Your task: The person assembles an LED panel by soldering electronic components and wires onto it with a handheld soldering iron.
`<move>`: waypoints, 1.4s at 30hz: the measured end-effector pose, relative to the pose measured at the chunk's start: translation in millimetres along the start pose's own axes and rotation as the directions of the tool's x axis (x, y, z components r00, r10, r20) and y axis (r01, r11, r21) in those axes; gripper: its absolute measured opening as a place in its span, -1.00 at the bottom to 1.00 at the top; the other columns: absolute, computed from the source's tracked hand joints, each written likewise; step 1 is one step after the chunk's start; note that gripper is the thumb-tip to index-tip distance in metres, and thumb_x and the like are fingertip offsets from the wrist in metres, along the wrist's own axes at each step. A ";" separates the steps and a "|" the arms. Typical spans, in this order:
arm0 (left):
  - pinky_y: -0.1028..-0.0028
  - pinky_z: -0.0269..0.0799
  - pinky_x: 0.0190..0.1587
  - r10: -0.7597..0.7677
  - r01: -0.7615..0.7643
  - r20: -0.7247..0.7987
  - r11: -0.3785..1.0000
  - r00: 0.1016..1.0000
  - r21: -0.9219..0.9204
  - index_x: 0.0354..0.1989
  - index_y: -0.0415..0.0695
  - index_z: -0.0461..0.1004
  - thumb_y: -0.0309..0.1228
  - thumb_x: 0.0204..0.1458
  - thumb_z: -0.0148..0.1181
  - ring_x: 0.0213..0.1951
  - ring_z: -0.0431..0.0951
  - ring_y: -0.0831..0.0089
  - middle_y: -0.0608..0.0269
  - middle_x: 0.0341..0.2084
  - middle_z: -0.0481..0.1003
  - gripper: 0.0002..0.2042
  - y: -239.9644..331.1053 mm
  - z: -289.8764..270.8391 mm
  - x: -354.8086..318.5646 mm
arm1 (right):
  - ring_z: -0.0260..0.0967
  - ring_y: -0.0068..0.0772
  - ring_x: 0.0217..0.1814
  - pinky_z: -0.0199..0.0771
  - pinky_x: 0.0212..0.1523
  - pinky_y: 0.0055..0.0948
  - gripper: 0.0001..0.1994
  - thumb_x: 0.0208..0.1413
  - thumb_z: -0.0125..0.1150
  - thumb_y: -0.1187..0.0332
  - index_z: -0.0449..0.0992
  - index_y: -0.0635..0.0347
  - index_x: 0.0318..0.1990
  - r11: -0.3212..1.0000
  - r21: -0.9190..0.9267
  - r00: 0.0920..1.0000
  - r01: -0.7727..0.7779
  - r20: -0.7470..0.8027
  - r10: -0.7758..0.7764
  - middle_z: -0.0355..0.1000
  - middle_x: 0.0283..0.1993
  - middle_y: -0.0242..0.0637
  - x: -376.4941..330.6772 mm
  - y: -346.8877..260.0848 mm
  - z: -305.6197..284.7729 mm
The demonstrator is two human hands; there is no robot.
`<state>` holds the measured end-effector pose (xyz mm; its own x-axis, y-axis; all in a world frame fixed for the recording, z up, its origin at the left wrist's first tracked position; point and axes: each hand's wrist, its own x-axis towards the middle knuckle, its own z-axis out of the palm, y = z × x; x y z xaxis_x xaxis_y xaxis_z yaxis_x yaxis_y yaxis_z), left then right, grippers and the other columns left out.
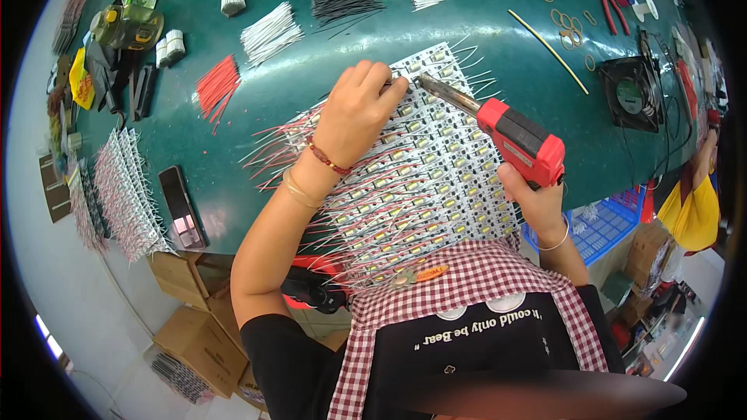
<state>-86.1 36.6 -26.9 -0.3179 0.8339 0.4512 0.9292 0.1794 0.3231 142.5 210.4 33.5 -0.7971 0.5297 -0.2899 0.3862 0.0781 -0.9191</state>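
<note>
Nearest, the right hand (pixel 537 201) is gripping the handle of a red soldering gun (pixel 520 140), fingers closed round it, its metal tip reaching left and far over a panel of small LED boards (pixel 424 179) that is lying on the green table (pixel 498 39) at its near edge. Farther in, the left hand (pixel 354 113) is resting on the panel with fingers curled, pinching something too small to tell beside the tip. Beyond, bundles of red wires (pixel 216 85), white wires (pixel 270 31) and black wires (pixel 342 1) are lying well apart. A black fan (pixel 630 93) is sitting far right.

soldering gun (pixel 520 138): 1 | fan (pixel 632 93): 1 | phone (pixel 181 208): 1 | red wire bundle (pixel 215 85): 1
</note>
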 end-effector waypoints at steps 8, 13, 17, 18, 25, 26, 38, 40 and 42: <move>0.34 0.40 -0.26 -0.009 0.009 -0.029 1.000 1.000 -0.015 -0.27 -0.21 0.53 -0.66 -0.23 0.16 -0.34 0.42 0.26 0.19 -0.41 0.37 -0.73 2.8 -1.9 2.2 | 0.43 -0.66 -0.37 0.44 -0.33 -0.55 -0.75 -0.04 0.47 0.40 0.59 0.26 -0.21 0.999 -0.015 0.999 0.036 -0.035 -0.036 0.55 -0.34 -0.40 -3.6 7.2 1.2; 0.34 0.40 -0.26 -0.008 0.008 -0.016 1.000 1.000 -0.003 -0.27 -0.20 0.53 -0.65 -0.21 0.17 -0.34 0.42 0.26 0.20 -0.41 0.38 -0.74 2.9 -2.4 1.9 | 0.44 -0.66 -0.35 0.45 -0.31 -0.56 -0.75 -0.04 0.47 0.42 0.58 0.25 -0.20 0.998 0.068 0.999 0.015 -0.037 -0.012 0.55 -0.33 -0.40 -4.1 3.2 1.1; 0.35 0.40 -0.26 -0.012 0.011 -0.019 1.000 1.000 -0.007 -0.26 -0.20 0.53 -0.64 -0.19 0.17 -0.33 0.42 0.27 0.20 -0.41 0.38 -0.75 2.8 -2.8 2.5 | 0.42 -0.68 -0.35 0.43 -0.30 -0.58 -0.76 -0.03 0.46 0.43 0.58 0.25 -0.20 1.000 0.013 0.999 0.027 -0.033 -0.027 0.54 -0.32 -0.41 -4.7 8.8 0.5; 0.35 0.40 -0.26 -0.012 0.012 -0.019 1.000 1.000 -0.006 -0.26 -0.20 0.53 -0.64 -0.19 0.18 -0.33 0.42 0.27 0.20 -0.41 0.37 -0.75 3.2 -2.8 3.0 | 0.42 -0.68 -0.35 0.43 -0.31 -0.58 -0.76 -0.03 0.45 0.44 0.58 0.25 -0.20 0.999 -0.030 0.999 0.027 -0.018 -0.028 0.54 -0.32 -0.42 -4.1 9.4 0.4; 0.35 0.40 -0.26 -0.011 0.011 -0.017 1.000 1.000 0.009 -0.26 -0.19 0.52 -0.63 -0.18 0.18 -0.33 0.43 0.27 0.20 -0.41 0.37 -0.76 2.8 -1.9 2.4 | 0.41 -0.69 -0.37 0.41 -0.34 -0.58 -0.78 -0.03 0.44 0.43 0.59 0.26 -0.22 0.999 0.046 0.998 0.020 -0.057 -0.018 0.54 -0.35 -0.43 -4.8 7.4 2.2; 0.35 0.40 -0.26 -0.011 0.011 -0.016 1.000 1.000 0.009 -0.26 -0.19 0.52 -0.63 -0.18 0.18 -0.33 0.43 0.27 0.20 -0.41 0.37 -0.76 2.7 -1.8 2.3 | 0.41 -0.69 -0.38 0.41 -0.35 -0.57 -0.79 -0.03 0.45 0.44 0.59 0.26 -0.23 0.998 0.047 0.998 0.040 -0.049 -0.037 0.54 -0.36 -0.42 -3.7 4.8 2.1; 0.35 0.40 -0.24 -0.011 0.011 -0.019 1.000 1.000 0.002 -0.27 -0.20 0.52 -0.62 -0.17 0.18 -0.33 0.42 0.27 0.20 -0.40 0.37 -0.77 3.4 -3.6 4.0 | 0.42 -0.65 -0.39 0.43 -0.32 -0.54 -0.79 -0.01 0.45 0.42 0.57 0.25 -0.23 0.990 -0.074 0.987 0.120 -0.095 -0.126 0.52 -0.37 -0.40 -12.0 22.8 3.1; 0.36 0.39 -0.24 -0.010 0.010 -0.019 1.000 1.000 0.007 -0.27 -0.20 0.52 -0.62 -0.17 0.18 -0.33 0.42 0.28 0.20 -0.40 0.37 -0.77 3.4 -3.2 2.9 | 0.42 -0.65 -0.38 0.45 -0.31 -0.53 -0.76 -0.01 0.45 0.42 0.55 0.26 -0.19 0.994 0.017 0.977 0.107 -0.189 -0.102 0.51 -0.36 -0.40 -12.5 23.9 2.2; 0.36 0.39 -0.24 -0.012 0.012 -0.018 1.000 1.000 0.008 -0.27 -0.19 0.52 -0.62 -0.17 0.18 -0.33 0.42 0.28 0.20 -0.40 0.37 -0.77 3.0 -2.3 2.0 | 0.41 -0.64 -0.41 0.47 -0.37 -0.53 -0.69 0.00 0.44 0.44 0.51 0.29 -0.11 0.997 0.082 0.998 -0.002 -0.058 0.007 0.48 -0.36 -0.39 -8.7 5.8 -3.7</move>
<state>-84.5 37.6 -23.1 -0.3323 0.8223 0.4620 0.9268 0.1939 0.3216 153.4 209.4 31.7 -0.7659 0.5787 -0.2802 0.3485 0.0073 -0.9373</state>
